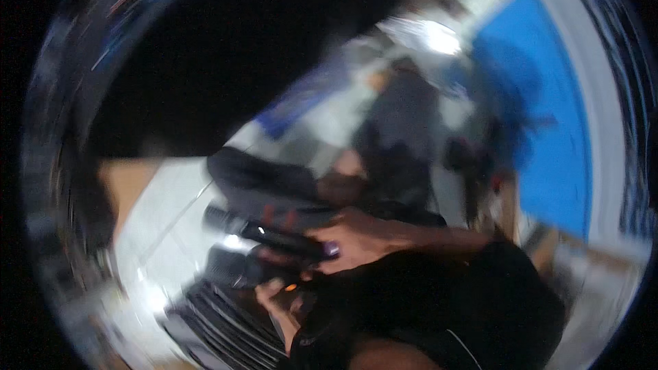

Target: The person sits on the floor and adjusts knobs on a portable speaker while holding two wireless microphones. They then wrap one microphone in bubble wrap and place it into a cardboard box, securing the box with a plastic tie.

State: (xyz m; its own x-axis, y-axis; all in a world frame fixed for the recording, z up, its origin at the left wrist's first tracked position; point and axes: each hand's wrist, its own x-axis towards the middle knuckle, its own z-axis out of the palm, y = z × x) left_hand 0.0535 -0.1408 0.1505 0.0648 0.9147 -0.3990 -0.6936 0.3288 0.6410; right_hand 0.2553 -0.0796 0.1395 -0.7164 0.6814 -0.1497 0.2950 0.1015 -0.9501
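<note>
Black cylindrical tool (291,238), purple at near end, just in front of black shirt (445,301). I see right hand (360,236) closed around it. Left hand (279,301) just below, near second dark object (232,268); blurred, I cannot tell its grip. Farther out: pale tiled floor (164,195) leftward, blue surface (558,137) rightward.

Blur is smearing the right hand (362,240) and its black cylindrical device (284,238), obscuring the device's exact kind. The left hand (279,305) is blurring too, its contact unclear. A large black shape (226,55) is hiding some tiled floor (171,195) and running past the top edge.
</note>
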